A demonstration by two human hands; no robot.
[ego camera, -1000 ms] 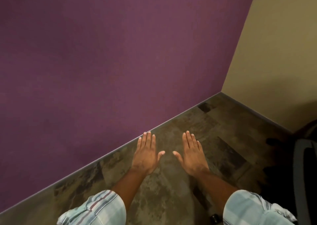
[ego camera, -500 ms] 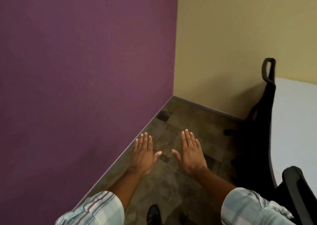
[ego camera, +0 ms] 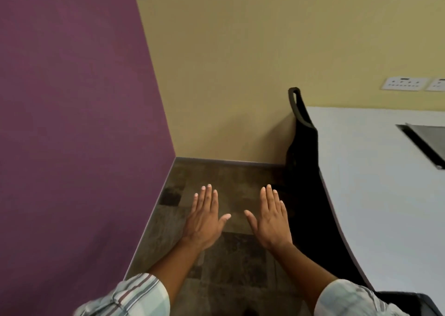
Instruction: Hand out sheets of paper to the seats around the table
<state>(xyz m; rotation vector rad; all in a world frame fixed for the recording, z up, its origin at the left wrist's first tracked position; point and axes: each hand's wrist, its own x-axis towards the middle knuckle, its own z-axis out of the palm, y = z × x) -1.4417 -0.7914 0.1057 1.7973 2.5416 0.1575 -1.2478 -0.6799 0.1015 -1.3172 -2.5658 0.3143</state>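
Paper is nowhere in view, neither in the hands nor on the worktop. At far left stands a matte purple wall [ego camera: 72, 123], faintly grained, meeting a smooth tan wall [ego camera: 228, 63] in a corner. Below them lies a floor [ego camera: 226, 262] of mottled brown stone-look tiles, edged by a thin dark skirting. Over it the left hand [ego camera: 204, 221] is held flat, palm down, fingers straight and together, thumb out, holding nothing. Just beside it, apart, the right hand [ego camera: 271, 219] is spread flat in the same way, also empty. Both forearms come out of rolled sleeves [ego camera: 134, 296] of pale striped cloth. Right of the hands a black chair [ego camera: 303, 147] with a looped top to its back is pushed against the worktop's curved edge. The worktop [ego camera: 373, 195] is smooth, pale grey, with a dark rectangular recessed panel [ego camera: 426, 142] near the right edge. On the tan wall above it sit white socket plates [ego camera: 404, 84].
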